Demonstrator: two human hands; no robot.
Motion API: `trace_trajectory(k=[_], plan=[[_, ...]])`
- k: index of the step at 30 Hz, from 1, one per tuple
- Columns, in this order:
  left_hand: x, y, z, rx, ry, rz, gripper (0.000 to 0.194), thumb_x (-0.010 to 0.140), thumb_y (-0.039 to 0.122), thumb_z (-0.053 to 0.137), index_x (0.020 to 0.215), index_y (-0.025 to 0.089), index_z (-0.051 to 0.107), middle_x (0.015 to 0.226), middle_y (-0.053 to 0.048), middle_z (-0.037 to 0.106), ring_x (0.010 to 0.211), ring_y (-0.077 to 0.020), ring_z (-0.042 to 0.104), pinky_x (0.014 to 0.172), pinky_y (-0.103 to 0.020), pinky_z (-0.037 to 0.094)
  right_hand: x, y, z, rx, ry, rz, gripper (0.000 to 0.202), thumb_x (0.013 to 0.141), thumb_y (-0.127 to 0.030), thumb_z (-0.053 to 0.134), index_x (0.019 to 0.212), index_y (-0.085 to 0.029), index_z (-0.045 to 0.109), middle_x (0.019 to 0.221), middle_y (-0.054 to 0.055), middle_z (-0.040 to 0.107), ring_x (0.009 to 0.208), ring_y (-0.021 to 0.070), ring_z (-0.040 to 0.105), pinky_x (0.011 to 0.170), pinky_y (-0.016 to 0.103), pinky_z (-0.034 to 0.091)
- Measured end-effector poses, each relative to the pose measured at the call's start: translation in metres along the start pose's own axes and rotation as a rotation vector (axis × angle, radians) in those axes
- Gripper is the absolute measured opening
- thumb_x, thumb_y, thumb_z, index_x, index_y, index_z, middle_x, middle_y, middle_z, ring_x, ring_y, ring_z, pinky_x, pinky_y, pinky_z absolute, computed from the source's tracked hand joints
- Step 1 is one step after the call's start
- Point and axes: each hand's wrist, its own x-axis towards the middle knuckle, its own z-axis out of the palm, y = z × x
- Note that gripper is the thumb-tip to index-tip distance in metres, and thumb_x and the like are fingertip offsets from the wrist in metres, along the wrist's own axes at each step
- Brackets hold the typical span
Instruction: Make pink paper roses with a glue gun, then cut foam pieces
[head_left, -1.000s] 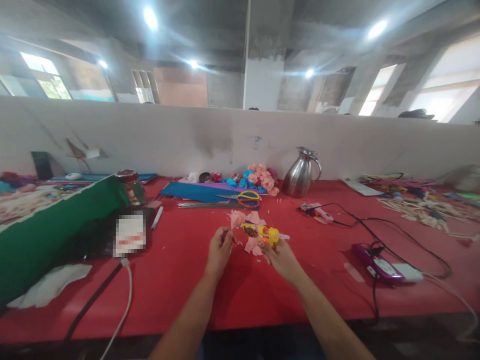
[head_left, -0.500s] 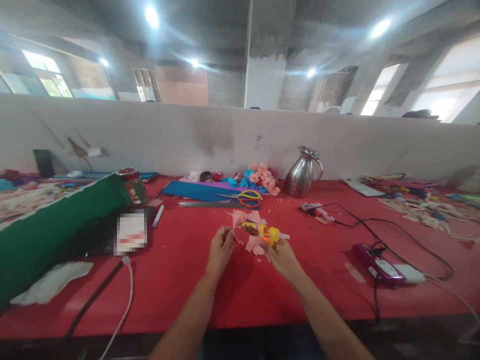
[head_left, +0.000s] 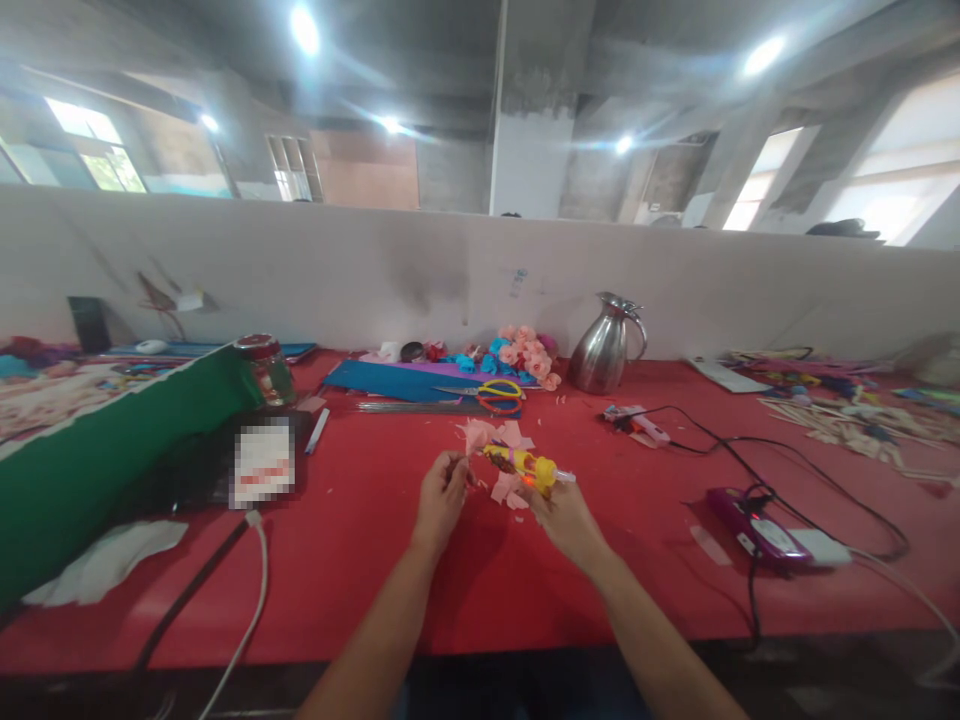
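Note:
My right hand (head_left: 562, 515) is closed around a yellow hot glue gun (head_left: 541, 470), its nozzle end toward the left and a clear glue stick showing at the rear. An orange light glows on the gun. To its left, my left hand (head_left: 444, 490) is closed in a pinch at a piece of pink crepe paper (head_left: 477, 436); the fingers partly hide what lies between them. Other pink paper pieces (head_left: 510, 490) lie on the red table (head_left: 495, 590) just below the gun, with small scraps around them.
Scissors (head_left: 491, 393) lie on blue sheets (head_left: 397, 382) behind my hands, near thin wires (head_left: 412, 408) and pink paper flowers (head_left: 529, 352). A steel jug (head_left: 600, 345) stands behind right. Cables run from a purple power strip (head_left: 761, 530). Left are a green box (head_left: 142, 440) and a lidded jar (head_left: 266, 370).
The rear of the glue gun has dipped slightly in my right hand. My left hand stays almost where it was.

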Motion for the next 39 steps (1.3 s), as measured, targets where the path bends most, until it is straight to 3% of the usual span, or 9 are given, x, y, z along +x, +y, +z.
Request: trace_trajectory(k=[6, 13, 21, 26, 33, 39], plan=[[0.000, 0.000, 0.000, -0.014, 0.012, -0.001, 0.026, 0.074, 0.043, 0.060, 0.074, 0.018, 0.053, 0.054, 0.005, 0.053, 0.039, -0.0056, 0.035, 0.039, -0.018, 0.023, 0.000, 0.001, 0.000, -0.036, 0.029, 0.005, 0.035, 0.081, -0.049, 0.052, 0.077, -0.016, 0.062, 0.067, 0.003, 0.059, 0.060, 0.0152, 0.049, 0.053, 0.024, 0.038], [0.000, 0.001, 0.001, -0.019, 0.006, -0.002, 0.026, 0.073, 0.042, 0.061, 0.071, 0.017, 0.053, 0.053, 0.005, 0.052, 0.038, -0.0050, 0.033, 0.038, -0.018, 0.022, -0.003, -0.009, -0.005, -0.039, 0.023, 0.035, 0.039, 0.079, -0.055, 0.049, 0.071, -0.017, 0.058, 0.052, -0.002, 0.046, 0.049, 0.0122, 0.040, 0.044, 0.023, 0.030], [0.000, 0.001, 0.000, -0.024, 0.027, -0.014, 0.026, 0.074, 0.043, 0.060, 0.071, 0.018, 0.053, 0.053, 0.005, 0.051, 0.038, -0.0053, 0.035, 0.038, -0.018, 0.023, -0.012, -0.009, -0.012, 0.005, -0.019, 0.042, 0.040, 0.080, -0.056, 0.048, 0.064, -0.020, 0.049, 0.049, -0.004, 0.037, 0.046, 0.0102, 0.034, 0.042, 0.022, 0.026], [0.000, 0.001, -0.001, -0.037, 0.036, -0.014, 0.025, 0.073, 0.042, 0.061, 0.072, 0.018, 0.054, 0.053, 0.005, 0.052, 0.039, -0.0061, 0.037, 0.038, -0.018, 0.024, -0.012, -0.001, -0.009, 0.008, -0.058, 0.068, 0.035, 0.081, -0.052, 0.050, 0.072, -0.019, 0.056, 0.049, -0.005, 0.036, 0.046, 0.0104, 0.031, 0.041, 0.022, 0.024], [0.000, 0.002, 0.000, -0.047, 0.021, -0.018, 0.024, 0.071, 0.041, 0.061, 0.072, 0.018, 0.054, 0.052, 0.006, 0.052, 0.037, -0.0057, 0.035, 0.038, -0.019, 0.024, -0.004, 0.000, -0.007, 0.004, -0.072, 0.031, 0.038, 0.083, -0.051, 0.048, 0.081, -0.016, 0.061, 0.054, -0.003, 0.044, 0.048, 0.0099, 0.034, 0.044, 0.022, 0.028], [0.000, 0.002, 0.000, -0.051, 0.010, -0.047, 0.026, 0.070, 0.043, 0.061, 0.073, 0.018, 0.053, 0.051, 0.005, 0.053, 0.036, -0.0055, 0.034, 0.038, -0.018, 0.022, -0.002, -0.004, -0.007, 0.003, -0.084, 0.042, 0.039, 0.083, -0.053, 0.047, 0.080, -0.016, 0.059, 0.052, -0.005, 0.037, 0.047, 0.0091, 0.031, 0.043, 0.021, 0.025]])
